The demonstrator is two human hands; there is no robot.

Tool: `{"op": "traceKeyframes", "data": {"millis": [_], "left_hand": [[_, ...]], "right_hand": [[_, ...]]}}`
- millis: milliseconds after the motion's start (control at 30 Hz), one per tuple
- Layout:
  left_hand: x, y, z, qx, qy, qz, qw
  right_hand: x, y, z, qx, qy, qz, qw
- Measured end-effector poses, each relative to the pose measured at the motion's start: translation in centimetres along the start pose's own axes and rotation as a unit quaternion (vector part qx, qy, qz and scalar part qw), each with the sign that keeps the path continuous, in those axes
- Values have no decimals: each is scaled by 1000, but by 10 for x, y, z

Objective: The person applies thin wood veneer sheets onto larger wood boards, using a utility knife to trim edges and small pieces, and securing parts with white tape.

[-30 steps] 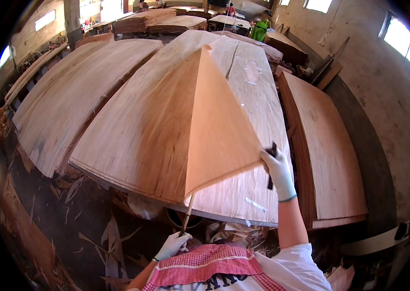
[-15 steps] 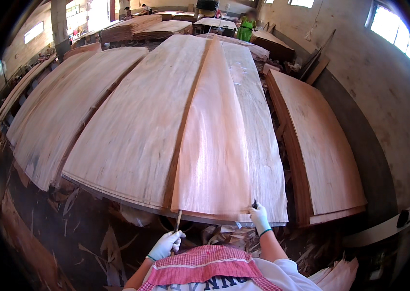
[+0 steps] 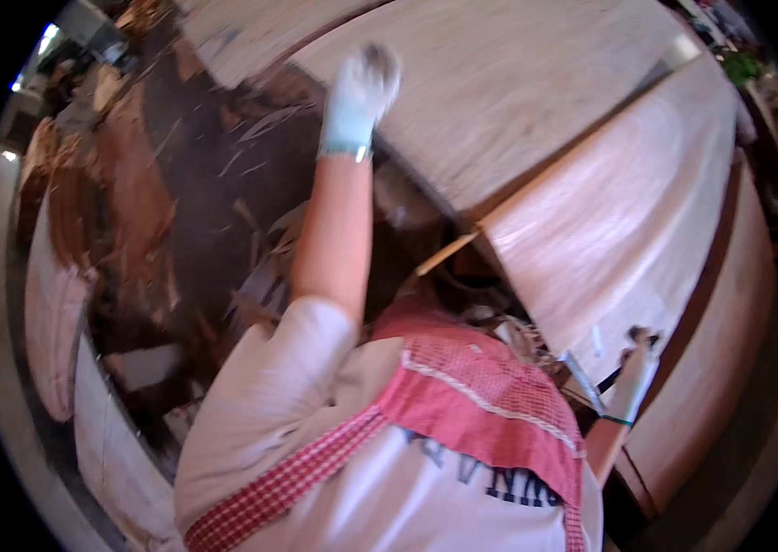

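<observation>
My left hand (image 3: pixel 363 87), in a white glove, is raised near the front edge of a pale veneer stack (image 3: pixel 472 101). Motion smears its fingers, so what they hold, if anything, is unclear. A thin wooden stick (image 3: pixel 447 253) juts out at the near corner of a pinkish veneer sheet (image 3: pixel 605 202), apart from both hands. That sheet lies over pale veneer and looks slightly rippled. At the sheet's near right end my gloved right hand (image 3: pixel 635 373) is closed around a small dark object (image 3: pixel 643 334), whose kind I cannot make out.
Torn veneer scraps (image 3: pixel 265 253) litter the dark floor on the left, beside a large brown piece (image 3: pixel 136 193). Another pale stack (image 3: pixel 265 32) stands at the upper left. A further veneer stack (image 3: pixel 715 354) runs along the right, close by my right hand.
The view has swung, shifting the stacks up and right. My left hand has let go of the stick and moved out to the left. My right hand keeps the dark object.
</observation>
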State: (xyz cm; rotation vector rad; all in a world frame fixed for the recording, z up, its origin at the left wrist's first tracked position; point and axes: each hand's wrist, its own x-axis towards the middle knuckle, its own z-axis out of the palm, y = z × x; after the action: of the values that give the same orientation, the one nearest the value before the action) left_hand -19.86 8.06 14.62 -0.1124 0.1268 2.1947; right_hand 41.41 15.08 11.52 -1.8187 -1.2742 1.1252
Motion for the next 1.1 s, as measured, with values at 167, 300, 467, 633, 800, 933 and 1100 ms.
{"op": "traceKeyframes", "data": {"millis": [167,300,467,633,800,933,1100], "left_hand": [[50,65,75,-35,-130,147,980],[61,51,99,-25,-141,160,977],[57,16,111,-70,-87,147,983],[50,22,91,-61,-79,101,990],[-1,19,27,172,-27,72,982],[-82,-10,-61,685,-139,-189,689],[-170,-73,-165,742,-169,-392,517]], "right_hand": [[-66,-86,85,36,-216,-147,965],[-127,-139,136,288,-455,-43,841],[-159,-153,167,331,-561,0,759],[-173,-124,159,190,-656,101,723],[-141,-119,147,141,-450,32,881],[-86,-77,117,178,-279,-44,943],[-74,-49,101,248,-185,112,944]]}}
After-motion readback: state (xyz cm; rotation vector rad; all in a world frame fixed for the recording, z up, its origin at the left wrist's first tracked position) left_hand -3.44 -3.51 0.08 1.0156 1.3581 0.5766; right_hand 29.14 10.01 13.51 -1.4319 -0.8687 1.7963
